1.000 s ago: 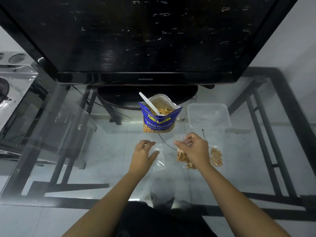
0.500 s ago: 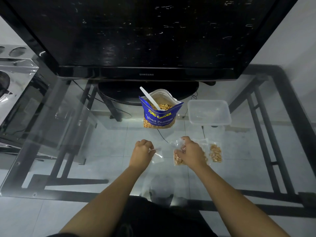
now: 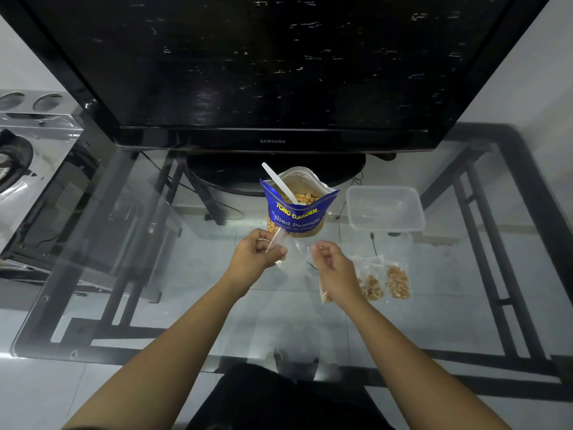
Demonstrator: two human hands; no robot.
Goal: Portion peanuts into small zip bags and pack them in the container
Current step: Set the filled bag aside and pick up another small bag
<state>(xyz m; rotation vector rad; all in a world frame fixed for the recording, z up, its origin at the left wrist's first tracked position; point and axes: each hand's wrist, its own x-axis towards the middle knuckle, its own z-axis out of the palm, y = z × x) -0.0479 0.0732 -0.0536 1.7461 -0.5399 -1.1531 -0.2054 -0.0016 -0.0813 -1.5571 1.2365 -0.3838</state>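
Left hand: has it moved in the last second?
Yes. The left hand has moved forward to the peanut pouch's lower edge, holding the empty zip bag.

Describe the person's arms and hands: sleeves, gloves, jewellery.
Both arms are bare as far as the frame shows: no sleeve reaches the left forearm or the right forearm. The left hand and right hand wear no gloves, and no watch, band or ring is visible. Dark clothing shows at the bottom edge.
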